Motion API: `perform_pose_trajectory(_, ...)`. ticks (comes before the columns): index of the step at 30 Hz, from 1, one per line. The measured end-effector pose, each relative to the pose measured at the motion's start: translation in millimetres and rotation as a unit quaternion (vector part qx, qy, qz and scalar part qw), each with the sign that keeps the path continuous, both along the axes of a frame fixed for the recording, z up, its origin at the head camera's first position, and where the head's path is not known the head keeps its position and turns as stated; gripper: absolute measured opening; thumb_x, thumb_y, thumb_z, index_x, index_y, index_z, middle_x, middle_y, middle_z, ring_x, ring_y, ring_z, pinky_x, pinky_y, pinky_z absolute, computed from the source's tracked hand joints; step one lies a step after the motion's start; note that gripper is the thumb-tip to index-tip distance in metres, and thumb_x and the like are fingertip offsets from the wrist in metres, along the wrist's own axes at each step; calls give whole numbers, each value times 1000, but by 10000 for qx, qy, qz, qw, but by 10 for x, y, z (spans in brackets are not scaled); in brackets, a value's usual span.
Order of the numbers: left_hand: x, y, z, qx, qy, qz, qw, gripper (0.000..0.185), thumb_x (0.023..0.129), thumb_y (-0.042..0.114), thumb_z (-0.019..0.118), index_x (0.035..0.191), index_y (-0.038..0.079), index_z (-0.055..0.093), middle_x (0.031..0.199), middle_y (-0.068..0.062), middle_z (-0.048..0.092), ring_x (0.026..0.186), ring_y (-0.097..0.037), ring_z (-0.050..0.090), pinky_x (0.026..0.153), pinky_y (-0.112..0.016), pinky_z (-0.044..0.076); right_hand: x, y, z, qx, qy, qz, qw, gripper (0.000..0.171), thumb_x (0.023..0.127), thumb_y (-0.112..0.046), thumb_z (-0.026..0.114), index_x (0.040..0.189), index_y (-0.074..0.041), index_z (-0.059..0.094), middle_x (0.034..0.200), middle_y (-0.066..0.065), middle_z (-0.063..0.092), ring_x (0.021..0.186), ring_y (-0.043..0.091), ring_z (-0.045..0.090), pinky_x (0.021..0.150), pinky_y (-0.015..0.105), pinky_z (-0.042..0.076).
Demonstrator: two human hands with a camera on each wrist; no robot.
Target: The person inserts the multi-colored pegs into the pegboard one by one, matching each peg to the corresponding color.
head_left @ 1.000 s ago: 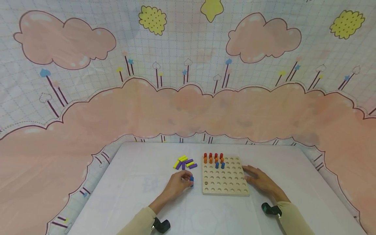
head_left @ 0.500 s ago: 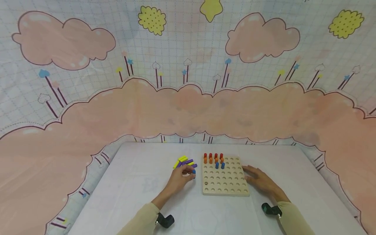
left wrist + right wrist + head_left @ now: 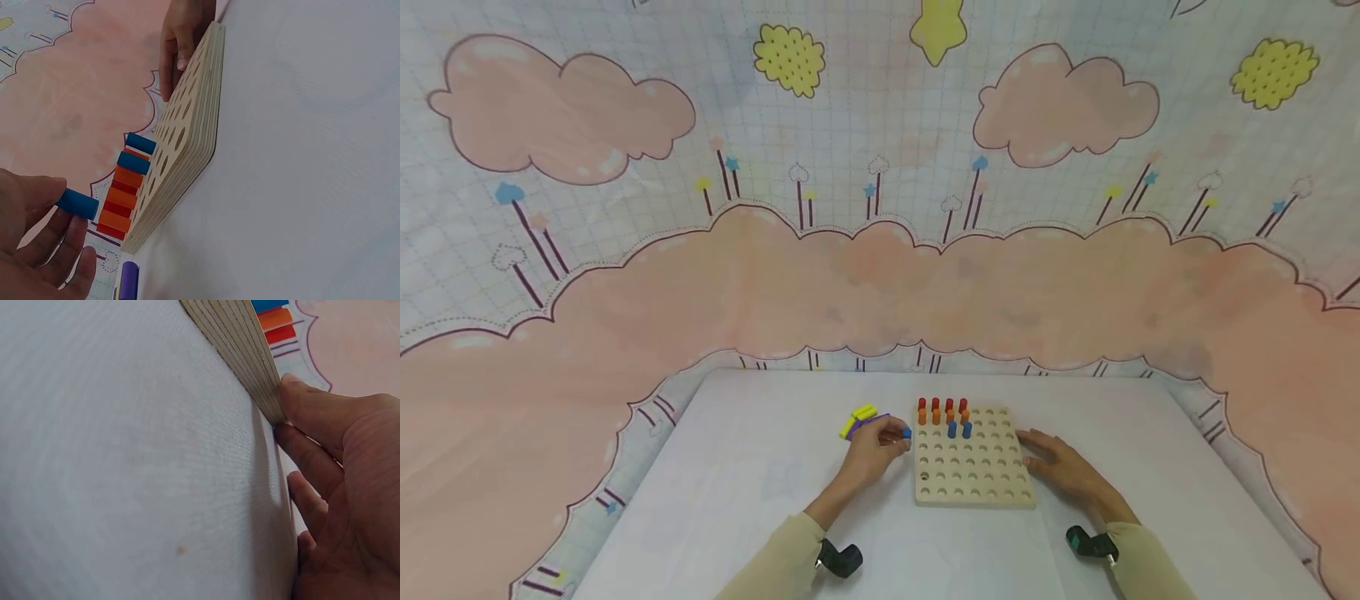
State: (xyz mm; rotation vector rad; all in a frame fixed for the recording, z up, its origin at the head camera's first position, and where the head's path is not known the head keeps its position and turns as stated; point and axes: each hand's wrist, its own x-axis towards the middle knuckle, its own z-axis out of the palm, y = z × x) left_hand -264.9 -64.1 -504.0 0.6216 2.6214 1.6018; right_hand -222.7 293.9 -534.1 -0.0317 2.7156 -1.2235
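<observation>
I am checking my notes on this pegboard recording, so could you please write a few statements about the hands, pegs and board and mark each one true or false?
1. The left hand pinches a blue peg. True.
2. The right hand holds a red peg above the board. False: it holds no peg and rests open, fingers against the right edge of the wooden pegboard.
3. Two blue pegs stand in the board. True.
4. Every hole of the board is filled. False: only holes near the far left corner hold pegs; most are bare.
5. The loose yellow and purple pegs lie to the right of the board. False: they lie on the table left of it.
</observation>
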Motion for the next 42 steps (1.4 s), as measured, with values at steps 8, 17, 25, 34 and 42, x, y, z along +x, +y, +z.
perform_pose_trajectory(8,-26,112,3,68,41,88,9999,18,92,18,68,109,11,68,102,-1,69,96,-14,63,90,-32,53,29,-11,-1,66,97,73,9999,58,94,-40,62,146,-19,47,160,23,23,147,52,11,112,72,5)
perform_pose_trajectory(17,-106,268,7,270,-92,241,9993,22,92,17,67,113,9,68,105,-3,70,99,-16,63,91,-32,52,18,2,15,44,185,107,9998,60,94,-41,61,147,-17,46,160,23,23,147,51,9,113,71,4)
perform_pose_trajectory(25,-155,405,-33,345,-115,248,9990,21,93,17,67,112,10,68,105,-2,70,97,-14,63,89,-30,51,11,10,-9,-23,95,52,9999,60,93,-43,62,146,-19,46,161,21,23,148,50,10,113,71,5)
perform_pose_trajectory(34,-240,528,-105,296,-138,162,9993,22,93,16,67,114,8,68,109,-6,71,97,-16,64,89,-32,53,-14,10,-24,14,47,-26,10000,61,93,-44,63,146,-22,46,161,20,23,148,49,11,113,71,6)
perform_pose_trajectory(42,-333,603,-127,281,-163,228,9992,18,93,15,68,110,11,70,106,-3,71,95,-15,65,88,-31,54,-56,2,-41,-9,-36,-169,9999,63,91,-48,64,147,-24,46,162,19,23,149,48,10,113,71,7)
